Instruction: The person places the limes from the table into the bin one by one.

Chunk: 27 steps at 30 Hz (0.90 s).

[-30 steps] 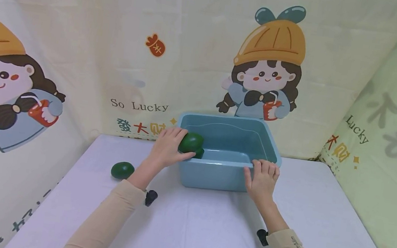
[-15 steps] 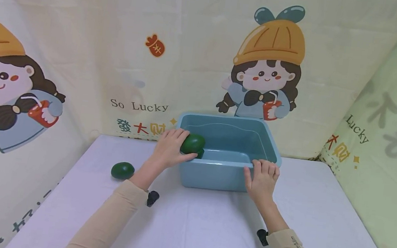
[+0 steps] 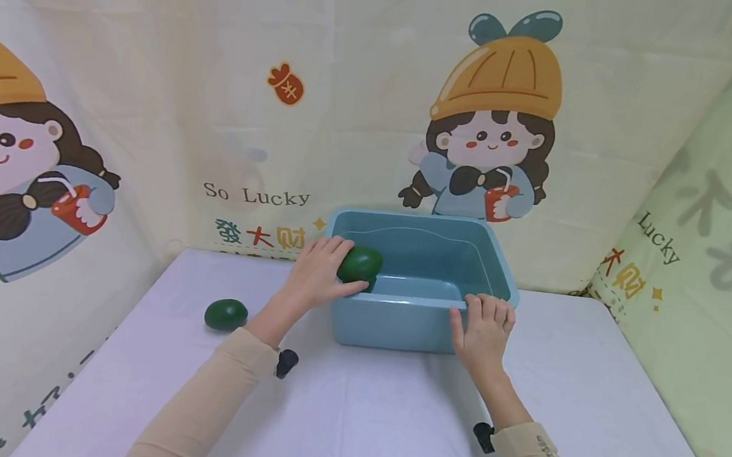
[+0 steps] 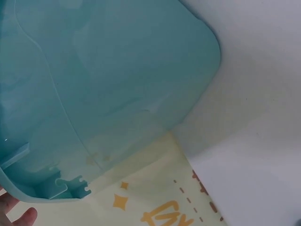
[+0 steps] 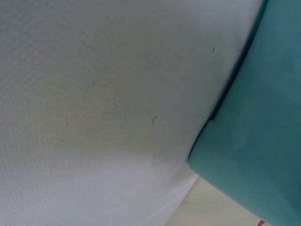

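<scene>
A dark green, smooth oval fruit, looking like an avocado (image 3: 362, 265), is gripped by my left hand (image 3: 315, 274) over the left part of the blue plastic basin (image 3: 395, 324). The thumb lies across the basin's front rim. A bit of dark green shows just below the fruit, mostly hidden. My right hand (image 3: 485, 331) holds the front rim near the right corner, fingers curled over it. A second avocado (image 3: 226, 315) lies on the table, left of the basin. In the left wrist view, fingertips (image 4: 26, 218) show beside the rim; the right wrist view shows only the basin's outer wall (image 5: 249, 141).
The basin stands at the back of a white-covered table (image 3: 355, 425), close to a printed cloth backdrop (image 3: 367, 107). More printed cloth hangs along both sides. Small black devices (image 3: 287, 364) sit at the wrists.
My left hand and the avocado in it have shifted slightly to the right. The right hand, the basin and the avocado on the table look unmoved.
</scene>
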Each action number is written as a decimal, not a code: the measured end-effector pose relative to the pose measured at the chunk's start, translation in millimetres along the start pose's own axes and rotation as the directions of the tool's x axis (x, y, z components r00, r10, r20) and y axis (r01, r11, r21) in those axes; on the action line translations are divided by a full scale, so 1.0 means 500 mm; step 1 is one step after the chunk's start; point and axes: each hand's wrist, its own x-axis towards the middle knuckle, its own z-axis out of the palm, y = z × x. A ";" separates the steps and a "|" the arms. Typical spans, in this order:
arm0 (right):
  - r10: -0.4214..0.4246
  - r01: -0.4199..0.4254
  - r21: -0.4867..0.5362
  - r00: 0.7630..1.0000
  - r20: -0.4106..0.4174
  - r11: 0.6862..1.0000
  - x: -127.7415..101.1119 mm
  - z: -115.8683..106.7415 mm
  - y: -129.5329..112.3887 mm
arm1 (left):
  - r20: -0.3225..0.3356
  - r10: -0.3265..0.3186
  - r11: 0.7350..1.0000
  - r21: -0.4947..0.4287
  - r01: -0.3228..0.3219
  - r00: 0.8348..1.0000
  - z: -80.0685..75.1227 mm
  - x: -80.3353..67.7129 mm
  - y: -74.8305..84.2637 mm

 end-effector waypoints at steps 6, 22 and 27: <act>0.011 -0.011 0.003 1.000 0.008 1.000 0.001 -0.001 -0.001 | 0.019 -0.004 1.000 0.011 0.004 1.000 0.001 0.006 0.001; -0.022 0.022 -0.006 0.999 -0.038 1.000 0.004 0.003 0.000 | 0.045 -0.015 1.000 -0.010 0.015 0.999 0.001 0.011 0.006; -0.021 0.021 -0.011 0.999 -0.035 1.000 0.005 0.002 -0.001 | 0.045 -0.021 0.999 -0.039 0.022 0.999 -0.001 0.011 0.005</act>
